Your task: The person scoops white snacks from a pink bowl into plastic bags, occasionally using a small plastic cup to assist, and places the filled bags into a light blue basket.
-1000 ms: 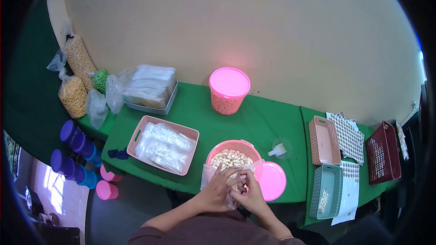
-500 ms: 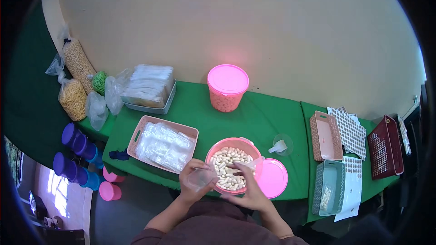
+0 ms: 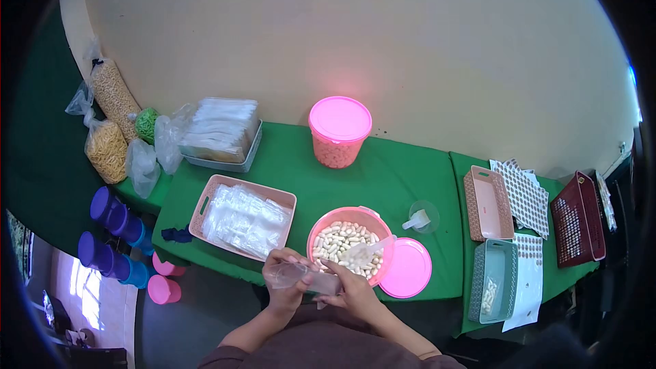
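Just in front of my body, my left hand grips a clear plastic bag by one side. The fingers of my right hand close on the bag's other side. Behind both hands stands a round pink tub full of whitish capsule-shaped pieces. A translucent scoop rests on these pieces, its handle toward the tub's right rim. The pink lid lies flat to the right of the tub. Whether anything is inside the bag I cannot make out.
Left of the tub, a pink basket holds flat plastic bags. A lidded pink tub stands at the back. A small cup lies right. Farther right are a pink basket, a teal basket and a maroon basket.
My right hand has left the pieces in the tub and come down to the bag, now gripping it with my left hand. The scoop in the tub is now in plain sight.
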Demonstrator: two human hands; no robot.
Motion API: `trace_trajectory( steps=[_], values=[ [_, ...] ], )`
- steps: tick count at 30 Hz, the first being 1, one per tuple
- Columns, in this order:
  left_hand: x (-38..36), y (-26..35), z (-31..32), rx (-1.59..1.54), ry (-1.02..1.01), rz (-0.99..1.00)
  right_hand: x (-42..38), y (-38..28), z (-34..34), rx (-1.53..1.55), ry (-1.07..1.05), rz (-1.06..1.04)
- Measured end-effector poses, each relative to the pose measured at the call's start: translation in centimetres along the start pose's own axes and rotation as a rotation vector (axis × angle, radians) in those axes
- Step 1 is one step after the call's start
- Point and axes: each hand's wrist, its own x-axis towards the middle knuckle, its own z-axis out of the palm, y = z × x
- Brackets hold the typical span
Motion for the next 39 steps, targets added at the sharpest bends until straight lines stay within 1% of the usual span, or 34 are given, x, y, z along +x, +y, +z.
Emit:
trace_trajectory(
  steps=[2, 3, 5, 6, 8, 9, 11, 12, 14, 15, 17, 18, 20, 21, 23, 26, 30, 32, 33, 35, 36, 37, 39],
  values=[
    [0.1, 0.3, 0.5, -0.054, 0.167, 0.016, 0.0, -0.3, -0.4, 0.042, -0.047, 0.079],
    [0.1, 0.3, 0.4, -0.054, 0.169, 0.018, 0.3, -0.5, -0.7, 0.041, -0.049, 0.078],
    [-0.1, 0.2, 0.0, 0.062, 0.133, 0.049, 1.0, -0.9, -1.5, 0.012, -0.073, -0.015],
    [0.0, 0.4, 0.1, 0.060, 0.132, 0.049, 1.0, -0.8, -1.6, 0.010, -0.073, -0.014],
    [0.6, 1.4, 0.3, -0.035, 0.282, 0.097, 1.1, -0.3, -1.7, -0.165, -0.035, -0.078],
    [1.2, 2.1, -0.3, -0.034, 0.282, 0.099, 0.9, 0.1, -2.0, -0.164, -0.036, -0.080],
    [2.9, 3.6, -2.1, 0.125, 0.306, 0.337, 0.1, 1.1, -3.2, -0.015, 0.096, 0.212],
    [3.4, 4.0, -2.6, 0.127, 0.312, 0.339, -0.1, 1.8, -4.0, -0.014, 0.089, 0.211],
    [3.8, 4.5, -3.2, 0.221, 0.293, 0.390, -0.4, 3.2, -5.6, -0.458, 0.370, 0.070],
    [3.7, 4.3, -3.5, 0.222, 0.293, 0.389, -0.1, 3.2, -6.2, -0.457, 0.370, 0.072],
    [3.5, 3.6, -4.1, 0.415, 0.344, 0.321, 0.5, 3.1, -7.4, -0.864, 0.493, 0.295],
    [3.3, 3.3, -4.0, 0.411, 0.338, 0.318, 0.0, 4.0, -7.8, -0.868, 0.497, 0.301],
    [3.2, 2.9, -3.7, 0.445, 0.387, 0.264, -1.2, 7.1, -8.0, -0.818, 0.428, 0.330],
    [3.3, 2.8, -3.7, 0.443, 0.387, 0.263, -1.4, 7.8, -7.7, -0.821, 0.427, 0.330],
    [3.2, 2.9, -3.7, 0.475, 0.328, 0.214, -1.9, 8.6, -7.2, -0.219, 0.422, 0.447],
    [3.3, 2.8, -3.7, 0.508, 0.310, 0.193, -1.6, 8.3, -7.1, -0.260, 0.426, 0.422],
    [3.3, 2.8, -3.4, 0.518, 0.269, 0.193, -0.7, 6.7, -7.3, -0.208, 0.392, 0.416],
    [3.3, 2.9, -3.1, 0.555, 0.266, 0.161, -0.5, 6.4, -6.7, 0.060, 0.387, 0.527],
    [3.2, 2.8, -3.2, 0.557, 0.264, 0.157, -0.3, 6.1, -6.3, 0.062, 0.389, 0.531],
    [3.1, 2.5, -3.5, 0.566, 0.261, 0.156, 0.0, 5.8, -5.8, -0.696, 0.263, 0.307],
    [3.0, 2.6, -3.5, 0.568, 0.258, 0.153, -0.1, 6.2, -5.8, -0.683, 0.119, 0.369],
    [2.9, 2.6, -3.5, 0.540, 0.254, 0.142, -0.2, 6.2, -5.7, -0.681, 0.121, 0.371],
    [3.0, 2.6, -3.5, 0.512, 0.250, 0.132, 0.0, 6.0, -5.8, -0.836, 0.048, 0.330]
  ],
)
